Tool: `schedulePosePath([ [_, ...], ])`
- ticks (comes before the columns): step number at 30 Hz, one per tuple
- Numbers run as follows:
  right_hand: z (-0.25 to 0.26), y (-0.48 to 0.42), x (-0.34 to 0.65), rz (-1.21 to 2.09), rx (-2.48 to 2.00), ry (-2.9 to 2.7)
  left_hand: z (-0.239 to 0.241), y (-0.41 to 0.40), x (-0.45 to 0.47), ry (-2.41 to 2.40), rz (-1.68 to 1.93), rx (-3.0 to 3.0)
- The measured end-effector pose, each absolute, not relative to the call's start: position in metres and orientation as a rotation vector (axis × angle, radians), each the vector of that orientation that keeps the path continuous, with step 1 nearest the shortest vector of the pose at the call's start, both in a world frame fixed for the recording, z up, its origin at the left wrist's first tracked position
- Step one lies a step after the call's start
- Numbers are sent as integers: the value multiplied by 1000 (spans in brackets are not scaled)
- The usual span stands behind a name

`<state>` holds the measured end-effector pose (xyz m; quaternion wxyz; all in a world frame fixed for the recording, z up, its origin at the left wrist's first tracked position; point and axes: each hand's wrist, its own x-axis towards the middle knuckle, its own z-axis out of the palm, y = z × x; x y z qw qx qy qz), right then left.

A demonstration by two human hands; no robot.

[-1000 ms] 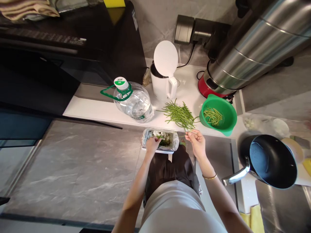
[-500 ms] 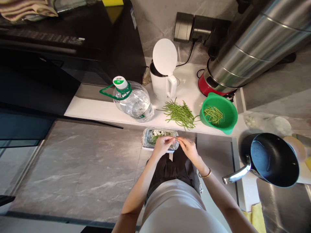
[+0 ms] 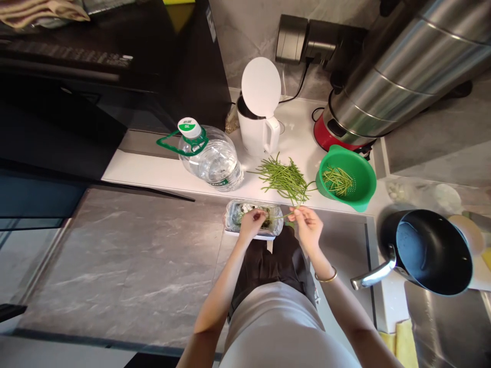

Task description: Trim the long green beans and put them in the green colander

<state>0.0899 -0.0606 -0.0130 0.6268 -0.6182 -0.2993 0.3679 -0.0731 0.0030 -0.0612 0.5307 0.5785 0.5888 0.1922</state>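
A thin green bean (image 3: pixel 282 216) stretches between my two hands. My left hand (image 3: pixel 251 223) pinches one end over a small bag-lined bin (image 3: pixel 231 221) with green scraps inside. My right hand (image 3: pixel 310 226) pinches the other end, just in front of the counter's edge. A pile of long green beans (image 3: pixel 284 177) lies on the white counter (image 3: pixel 153 171) beyond my hands. To its right stands a green colander (image 3: pixel 358 191) with several trimmed beans (image 3: pixel 337 181) in it.
A large water bottle (image 3: pixel 210 158) lies left of the beans. A white kettle (image 3: pixel 257 129) with its lid up stands behind them. A steel pot on a red base (image 3: pixel 387 87) is at the back right. A black pan (image 3: pixel 431 253) sits at the right.
My hands were together over the bin half a second ago. They have drawn apart, the right hand moving right and up, with the bean stretched between them.
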Motion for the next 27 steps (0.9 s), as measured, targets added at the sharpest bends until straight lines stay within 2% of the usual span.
schedulePosePath([
  [6, 6, -50, 122, 829, -1251, -400, -114, 10, -106, 1747, 150, 1501],
  [12, 4, -55, 127, 997, -1205, -361, -123, 1, -105, 1779, 11, 1519],
  [16, -8, -55, 115, 1118, -1292, -392, -103, 1, -89, 1671, 63, 1593],
  [22, -22, -56, 96, 1137, -1415, -508, -35, -2, -66, 1395, 607, 1603],
  [27, -27, -58, 88, 1109, -1454, -657, 3, -7, -55, 1238, 680, 1562],
])
